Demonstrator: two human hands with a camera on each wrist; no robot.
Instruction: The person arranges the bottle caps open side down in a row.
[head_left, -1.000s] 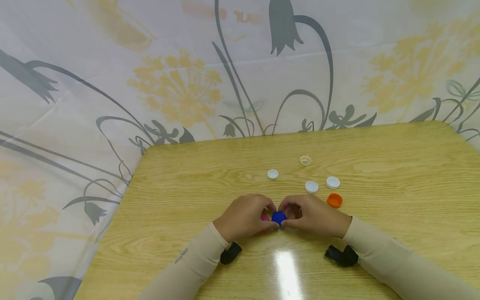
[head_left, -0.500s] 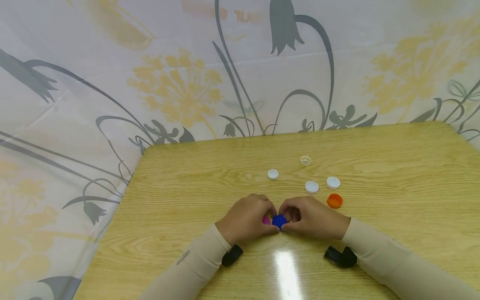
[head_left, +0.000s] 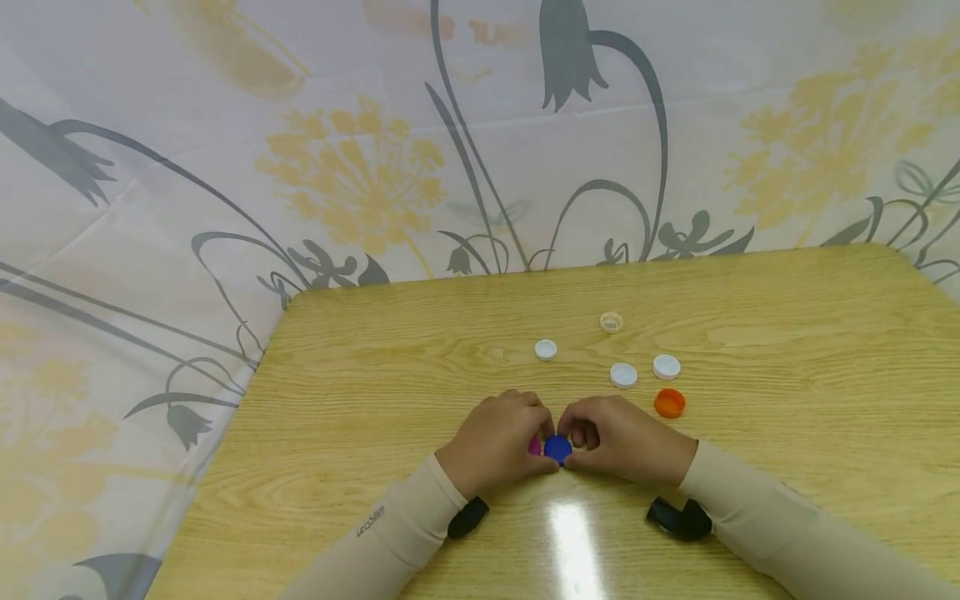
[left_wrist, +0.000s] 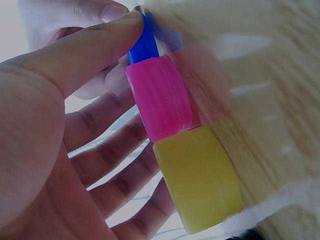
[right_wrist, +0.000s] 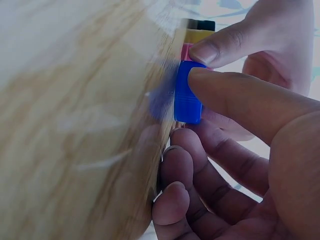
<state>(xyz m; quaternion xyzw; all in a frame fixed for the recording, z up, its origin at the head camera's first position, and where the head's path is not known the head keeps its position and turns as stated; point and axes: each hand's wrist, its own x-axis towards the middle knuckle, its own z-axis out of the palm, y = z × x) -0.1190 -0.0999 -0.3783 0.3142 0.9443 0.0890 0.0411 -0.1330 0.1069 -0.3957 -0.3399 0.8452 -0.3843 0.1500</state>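
Note:
A blue bottle cap [head_left: 558, 450] lies on the table between my hands. My left hand [head_left: 501, 442] pinches its left side with thumb and forefinger. On the opposite side my right hand [head_left: 628, 439] pinches the same cap, thumb at the near edge. In the left wrist view a pink bottle cap [left_wrist: 160, 97] touches the blue one, and a yellow bottle cap [left_wrist: 197, 180] touches the pink one, in a row under my left palm. A black piece [right_wrist: 206, 25] shows at the row's far end in the right wrist view. The remaining fingers of my right hand curl beside the table.
Ahead of my hands lie an orange cap [head_left: 670, 403], several white caps, among them one at the left [head_left: 546, 350] and one at the right [head_left: 666, 367], and a cream-coloured cap [head_left: 611, 322]. A flowered cloth [head_left: 480, 142] hangs behind the wooden table [head_left: 360, 358].
Both hands have shifted slightly towards me along the table, and the blue cap has come with them. The loose caps ahead have not moved.

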